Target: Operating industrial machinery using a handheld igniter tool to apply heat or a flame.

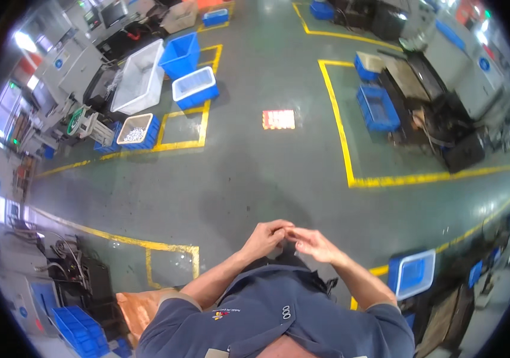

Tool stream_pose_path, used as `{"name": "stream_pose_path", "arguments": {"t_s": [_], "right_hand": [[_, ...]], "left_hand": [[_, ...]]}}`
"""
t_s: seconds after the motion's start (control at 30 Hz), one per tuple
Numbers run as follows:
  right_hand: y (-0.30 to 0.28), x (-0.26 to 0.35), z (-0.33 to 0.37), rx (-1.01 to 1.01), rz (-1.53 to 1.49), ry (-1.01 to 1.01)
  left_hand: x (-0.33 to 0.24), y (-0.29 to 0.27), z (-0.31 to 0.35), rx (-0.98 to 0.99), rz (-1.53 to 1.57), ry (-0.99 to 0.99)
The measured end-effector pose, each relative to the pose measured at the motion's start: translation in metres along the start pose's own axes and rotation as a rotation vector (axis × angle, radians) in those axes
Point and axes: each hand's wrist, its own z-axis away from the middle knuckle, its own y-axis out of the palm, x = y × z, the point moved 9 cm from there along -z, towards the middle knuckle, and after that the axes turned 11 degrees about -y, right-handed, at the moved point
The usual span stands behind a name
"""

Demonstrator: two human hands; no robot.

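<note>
Both of my hands meet in front of my waist. My left hand [263, 240] has its fingers bent inward and pressed together at the tips. Whatever lies between them, if anything, is too small or hidden to make out. Against those fingertips rests my right hand [316, 245], its fingers stretched out toward the left and nothing visible in its palm. Below the hands is the dark shirt [255, 298] I am wearing. Under them lies the grey-green floor [249, 191].
Yellow floor lines [350, 143] mark bays on both sides. At left stand a large white tub [140, 77], a blue bin [180, 55] and a crate of small parts [136, 132]. Blue crates [378, 108] and machines [470, 65] are at right. A red-and-white floor sign [279, 119] lies ahead.
</note>
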Motion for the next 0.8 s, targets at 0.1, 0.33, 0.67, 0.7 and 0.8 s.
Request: {"name": "stream_pose_path", "arguments": {"t_s": [0.1,0.33,0.67,0.7,0.8], "right_hand": [[-0.045,-0.008,-0.07,0.094,0.15,0.116],[-0.158,-0.004,-0.226,0.037,0.23,0.045],[-0.353,0.018,-0.366,-0.356,0.117,-0.007],[-0.377,0.017,-0.375,-0.378,0.096,0.012],[-0.449,0.017,-0.398,-0.473,0.045,0.018]], "left_hand": [[-0.04,-0.036,-0.053,-0.086,-0.071,0.012],[-0.107,-0.123,-0.206,-0.038,0.098,0.093],[-0.291,-0.169,-0.432,0.188,-0.279,0.345],[-0.301,-0.166,-0.456,0.221,-0.299,0.334],[-0.326,-0.155,-0.535,0.327,-0.291,0.25]]}}
